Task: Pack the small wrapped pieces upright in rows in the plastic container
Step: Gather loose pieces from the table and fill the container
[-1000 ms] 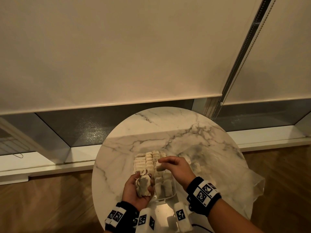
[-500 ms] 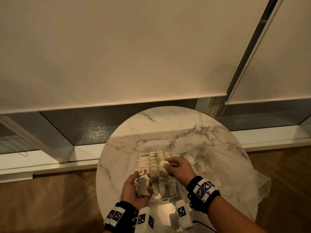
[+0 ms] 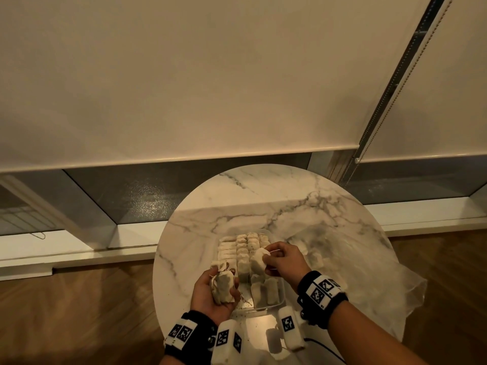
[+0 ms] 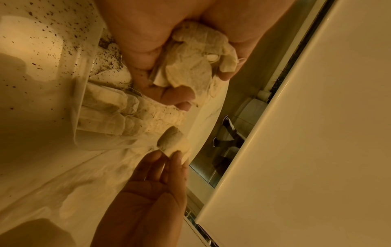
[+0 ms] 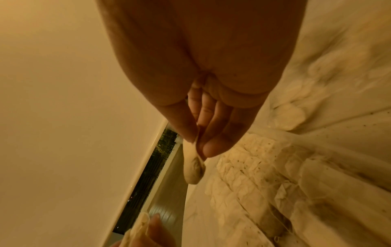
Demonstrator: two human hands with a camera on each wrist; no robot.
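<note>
Cream roller blinds (image 3: pixel 184 75) filled the upper head view, above a round white marble table (image 3: pixel 263 196) at lower centre. On it stood a clear rectangular plastic container (image 3: pixel 282 291) with rows of small pale wrapped pieces (image 3: pixel 242 248) upright inside. The left hand (image 3: pixel 213 293), lower centre, clenched a bunch of wrapped pieces (image 3: pixel 223 287) beside the container's left edge. The right hand (image 3: pixel 286 262) pinched a single wrapped piece (image 3: pixel 257 260) over the rows. A crumpled clear plastic bag (image 3: pixel 369 272) lay at right.

The left wrist view showed the bunch (image 4: pixel 194 66) in the curled palm (image 4: pixel 148 41), upper centre; below, fingertips (image 4: pixel 156 158) nipped the single piece (image 4: pixel 173 142).

In the right wrist view, thumb and fingers (image 5: pixel 211 145) pinched the piece's top edge; it (image 5: pixel 193 168) hung below them at centre.
</note>
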